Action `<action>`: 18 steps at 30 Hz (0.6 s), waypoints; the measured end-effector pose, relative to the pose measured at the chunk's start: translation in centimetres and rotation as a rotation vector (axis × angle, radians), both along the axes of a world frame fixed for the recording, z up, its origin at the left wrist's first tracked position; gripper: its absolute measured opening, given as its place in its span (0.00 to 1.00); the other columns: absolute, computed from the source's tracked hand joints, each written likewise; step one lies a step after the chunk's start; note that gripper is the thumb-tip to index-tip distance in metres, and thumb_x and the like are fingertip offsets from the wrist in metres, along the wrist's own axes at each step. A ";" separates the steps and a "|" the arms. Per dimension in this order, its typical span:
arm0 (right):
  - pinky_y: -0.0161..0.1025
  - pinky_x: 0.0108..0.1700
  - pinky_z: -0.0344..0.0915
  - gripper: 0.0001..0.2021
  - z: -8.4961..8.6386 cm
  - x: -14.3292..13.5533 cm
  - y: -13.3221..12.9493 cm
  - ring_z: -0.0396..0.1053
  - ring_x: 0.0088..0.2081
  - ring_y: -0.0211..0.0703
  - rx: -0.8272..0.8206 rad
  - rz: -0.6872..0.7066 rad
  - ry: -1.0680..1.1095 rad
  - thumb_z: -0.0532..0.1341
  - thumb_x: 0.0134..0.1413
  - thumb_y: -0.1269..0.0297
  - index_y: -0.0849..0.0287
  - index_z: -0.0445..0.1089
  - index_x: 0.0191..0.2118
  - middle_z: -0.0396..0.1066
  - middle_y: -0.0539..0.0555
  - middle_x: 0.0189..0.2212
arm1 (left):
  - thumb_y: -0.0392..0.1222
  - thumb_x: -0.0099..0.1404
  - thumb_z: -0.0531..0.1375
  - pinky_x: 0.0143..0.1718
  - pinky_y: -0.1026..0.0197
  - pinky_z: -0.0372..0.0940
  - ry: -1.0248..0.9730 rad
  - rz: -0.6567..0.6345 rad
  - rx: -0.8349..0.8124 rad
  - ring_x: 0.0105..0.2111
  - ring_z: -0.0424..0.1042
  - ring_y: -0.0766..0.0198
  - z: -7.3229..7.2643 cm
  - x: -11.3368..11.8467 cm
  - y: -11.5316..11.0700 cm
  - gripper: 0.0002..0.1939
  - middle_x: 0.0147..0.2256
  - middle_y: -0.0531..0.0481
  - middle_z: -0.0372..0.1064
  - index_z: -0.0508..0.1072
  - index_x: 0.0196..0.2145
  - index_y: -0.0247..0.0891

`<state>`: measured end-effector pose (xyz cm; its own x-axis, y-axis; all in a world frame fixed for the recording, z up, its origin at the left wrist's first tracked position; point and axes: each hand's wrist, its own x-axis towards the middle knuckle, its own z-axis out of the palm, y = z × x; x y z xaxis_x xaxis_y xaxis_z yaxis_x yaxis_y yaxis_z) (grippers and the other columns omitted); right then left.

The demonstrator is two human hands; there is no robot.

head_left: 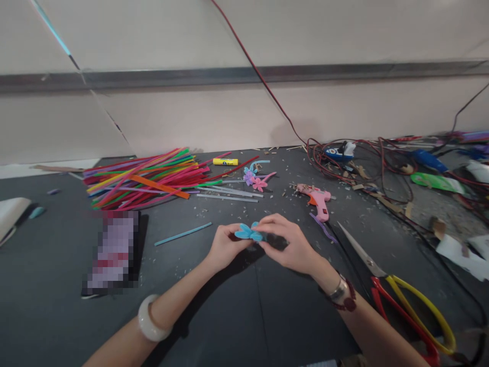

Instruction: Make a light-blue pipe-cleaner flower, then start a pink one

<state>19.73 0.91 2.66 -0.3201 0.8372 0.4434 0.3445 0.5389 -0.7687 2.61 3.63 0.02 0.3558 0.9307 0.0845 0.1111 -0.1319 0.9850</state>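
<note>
the left hand pinches a blue fuzzy flower between thumb and fingers, over the counter. the right hand is half curled, its fingertips at the flower's right-hand petals; whether they grip it i cannot tell. a blue stem lies near the left hand. small pastel flowers lie farther back, with a pink glue gun and large scissors off to the right.

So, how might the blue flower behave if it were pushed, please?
The blue flower is probably light, since it looks small and slim. Pushed by the left hand holding it, the petals would likely bend rather than snap, as they look soft. Their fuzzy look suggests little slipping.
</note>
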 end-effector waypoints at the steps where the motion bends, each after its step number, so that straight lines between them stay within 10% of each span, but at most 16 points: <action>1: 0.40 0.39 0.65 0.13 -0.3 0.0 0.0 0.65 0.39 0.40 0.072 0.002 -0.030 0.57 0.48 0.73 0.55 0.68 0.41 0.68 0.54 0.37 | 0.37 0.48 0.62 0.26 0.68 0.59 -0.005 0.000 -0.007 0.22 0.63 0.69 -0.1 0.0 0.0 0.05 0.20 0.54 0.67 0.72 0.19 0.33; 18: 0.37 0.35 0.65 0.09 -1.8 -0.2 -0.7 0.64 0.33 0.39 0.413 -0.119 -0.402 0.53 0.49 0.76 0.61 0.68 0.34 0.67 0.55 0.30 | 0.35 0.43 0.66 0.32 0.64 0.64 -0.175 -0.024 -0.217 0.25 0.69 0.66 -0.4 0.2 0.0 0.05 0.23 0.51 0.72 0.74 0.21 0.33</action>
<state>19.57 0.17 0.90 -0.4452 0.6614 0.6036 0.6421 0.7057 -0.2997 2.83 3.61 -0.36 0.3757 0.9252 -0.0538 -0.0641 0.0838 0.9944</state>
